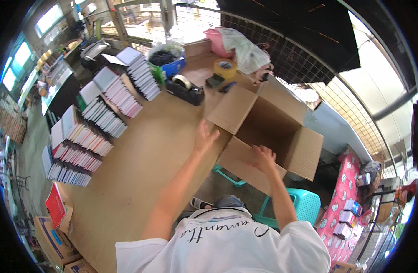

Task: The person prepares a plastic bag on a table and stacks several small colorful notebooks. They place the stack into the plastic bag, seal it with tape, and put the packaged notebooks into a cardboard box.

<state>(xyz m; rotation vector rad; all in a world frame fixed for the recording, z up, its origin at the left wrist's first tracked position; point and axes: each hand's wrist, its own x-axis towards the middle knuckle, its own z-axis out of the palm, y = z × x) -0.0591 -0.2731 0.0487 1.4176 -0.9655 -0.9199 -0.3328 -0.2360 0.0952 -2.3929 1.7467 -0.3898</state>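
An open brown cardboard box (275, 125) sits at the right edge of the brown table (140, 168), its flaps spread outward. My left hand (204, 136) is open, fingers apart, right beside the box's left flap; whether it touches the flap I cannot tell. My right hand (263, 157) rests on the near flap of the box, fingers curled over its edge. The inside of the box looks bare.
Rows of stacked books (99, 113) line the table's left side. A black tape dispenser (185, 88), a tape roll (225, 68), a pink tub (216, 41) and a bag-lined bin (165, 59) stand at the far end. A teal stool (295, 204) is below the box. Cartons (52, 239) sit lower left.
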